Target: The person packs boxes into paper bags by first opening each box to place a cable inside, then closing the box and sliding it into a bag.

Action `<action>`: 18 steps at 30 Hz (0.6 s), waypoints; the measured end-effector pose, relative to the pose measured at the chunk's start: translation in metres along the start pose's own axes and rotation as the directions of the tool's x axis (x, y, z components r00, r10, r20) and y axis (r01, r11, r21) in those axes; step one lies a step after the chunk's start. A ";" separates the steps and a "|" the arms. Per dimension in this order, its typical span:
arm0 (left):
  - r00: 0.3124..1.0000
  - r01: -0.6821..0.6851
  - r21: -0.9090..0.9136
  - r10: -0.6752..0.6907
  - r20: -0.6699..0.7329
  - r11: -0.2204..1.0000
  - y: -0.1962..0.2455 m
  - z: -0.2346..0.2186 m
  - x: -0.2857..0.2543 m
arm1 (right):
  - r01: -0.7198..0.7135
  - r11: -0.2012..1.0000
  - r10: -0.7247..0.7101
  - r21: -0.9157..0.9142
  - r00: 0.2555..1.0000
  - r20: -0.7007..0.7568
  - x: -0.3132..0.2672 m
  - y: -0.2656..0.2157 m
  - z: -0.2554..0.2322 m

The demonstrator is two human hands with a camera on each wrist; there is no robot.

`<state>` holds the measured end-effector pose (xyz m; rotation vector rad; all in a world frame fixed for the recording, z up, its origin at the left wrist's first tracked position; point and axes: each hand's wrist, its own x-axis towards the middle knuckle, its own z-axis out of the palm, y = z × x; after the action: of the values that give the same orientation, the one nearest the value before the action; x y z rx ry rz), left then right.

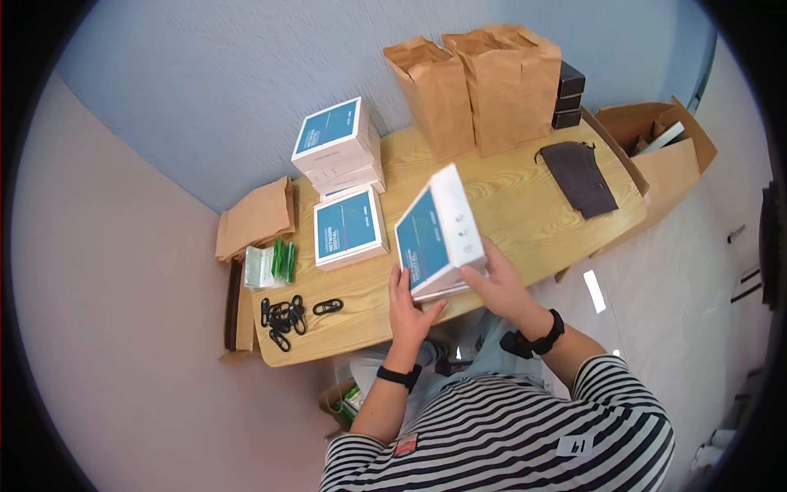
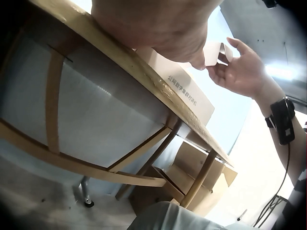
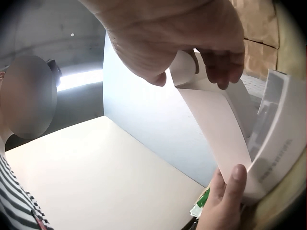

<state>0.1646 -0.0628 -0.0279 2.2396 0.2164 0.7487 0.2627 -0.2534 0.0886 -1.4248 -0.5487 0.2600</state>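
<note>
A white cardboard box [image 1: 428, 234] with a blue printed label stands at the table's near edge, its lid [image 3: 211, 117] raised at an angle. My left hand [image 1: 407, 316] holds the box at its near left corner, thumb on the near side. In the right wrist view, the left thumb [image 3: 238, 178] lies against the corner where lid and body meet. With my right hand [image 1: 506, 289] I grip the lid's front flap, thumb on one side and fingers on the other. A grey, shiny part [image 3: 269, 108] shows inside the box.
Left of it sit another labelled box [image 1: 348, 228] and a stack of boxes [image 1: 336, 139]. Black coiled cables [image 1: 283, 316], green packets [image 1: 283, 261] and folded paper bags [image 1: 258, 217] lie farther left. Standing paper bags [image 1: 508, 90] and a dark pouch [image 1: 578, 176] are behind and right.
</note>
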 end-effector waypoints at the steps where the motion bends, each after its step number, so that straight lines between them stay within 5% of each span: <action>1: 1.000 0.010 -0.009 -0.011 -0.015 1.000 0.000 0.000 0.001 | 0.037 0.999 -0.039 0.021 0.997 0.072 0.001 -0.002 0.006; 4: 0.997 0.071 -0.106 -0.075 -0.036 0.992 0.003 0.005 -0.001 | 0.110 0.993 -0.101 -0.045 0.980 0.174 -0.001 0.003 0.021; 6: 0.982 0.148 -0.275 -0.175 -0.075 0.950 0.003 0.006 -0.001 | 0.151 0.987 -0.108 -0.063 0.889 0.444 -0.001 -0.007 0.031; 7: 0.988 0.093 -0.148 -0.109 -0.108 0.985 0.000 0.003 -0.002 | 0.241 0.969 -0.190 -0.049 0.861 0.472 -0.001 0.006 0.038; 10: 0.942 0.321 -0.281 -0.336 -0.004 0.904 0.008 -0.004 0.000 | 0.350 0.937 -0.305 -0.011 0.832 0.463 -0.002 0.016 0.052; 11: 0.963 0.216 -0.287 -0.252 -0.094 0.933 0.008 -0.001 0.000 | 0.345 0.939 -0.301 -0.008 0.830 0.470 -0.002 0.017 0.056; 14: 0.949 0.206 -0.270 -0.259 -0.179 0.941 0.012 0.000 -0.001 | 0.295 0.955 -0.280 0.032 0.864 0.418 0.004 0.018 0.061; 16: 0.912 0.341 -0.233 -0.381 -0.153 0.911 0.008 -0.003 -0.006 | 0.457 0.838 -0.331 -0.298 0.860 0.389 0.005 0.021 0.050; 18: 0.935 0.220 -0.274 -0.282 -0.215 0.936 -0.004 -0.001 -0.010 | 0.529 0.695 -0.399 -0.487 0.847 0.351 0.004 0.036 0.031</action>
<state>0.1563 -0.0633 -0.0350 1.8360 0.4988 0.8657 0.2561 -0.2191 0.0554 -1.7789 -1.2354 -0.1890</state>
